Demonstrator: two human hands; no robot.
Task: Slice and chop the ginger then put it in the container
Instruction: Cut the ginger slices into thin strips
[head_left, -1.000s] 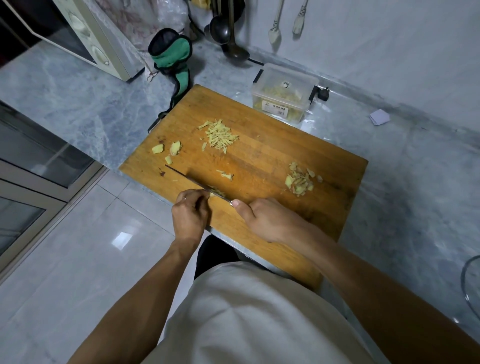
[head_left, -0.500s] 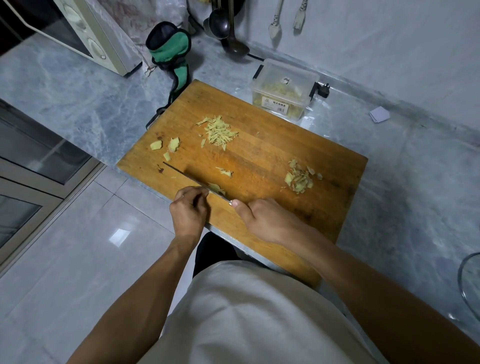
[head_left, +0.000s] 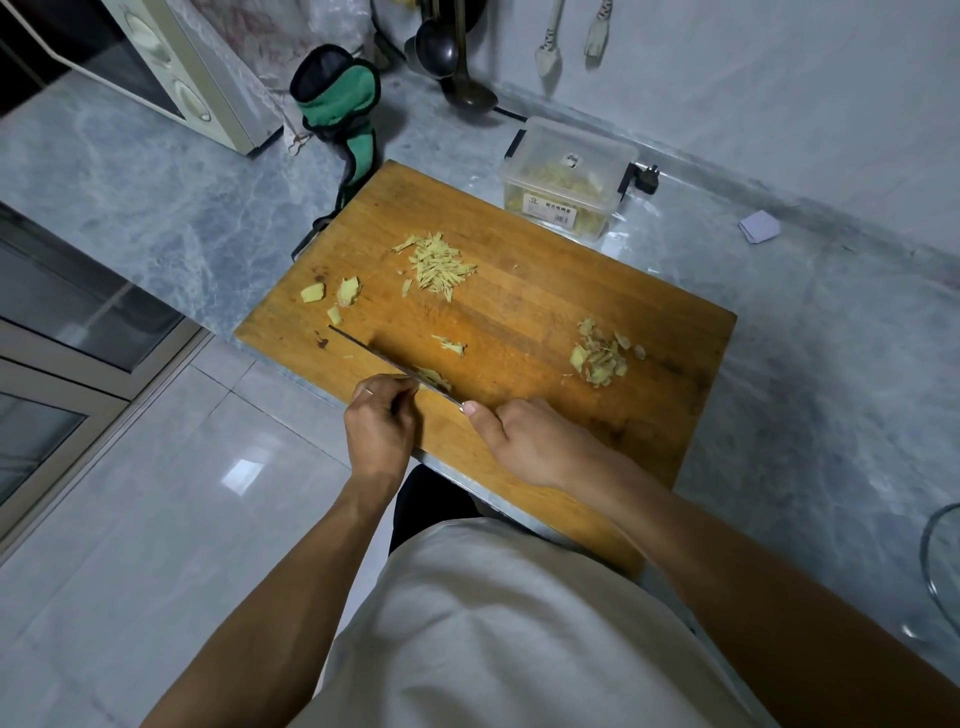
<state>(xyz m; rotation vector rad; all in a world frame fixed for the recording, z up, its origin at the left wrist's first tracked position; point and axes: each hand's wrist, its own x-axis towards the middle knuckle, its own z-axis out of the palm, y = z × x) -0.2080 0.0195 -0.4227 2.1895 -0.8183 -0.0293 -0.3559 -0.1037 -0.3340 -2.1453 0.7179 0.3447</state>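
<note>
Left hand (head_left: 382, 423) pins ginger (head_left: 434, 378) at centre frame; right hand (head_left: 540, 441) grips the knife (head_left: 384, 361), blade running toward upper left.

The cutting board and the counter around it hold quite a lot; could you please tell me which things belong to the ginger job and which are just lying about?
In the job:
knife
ginger being cut
shredded ginger
sliced ginger
container
cutting board

Lying about:
oven mitt
microwave
ladle
folded paper

Both hands (head_left: 382, 431) (head_left: 540, 441) curled, close together
</note>
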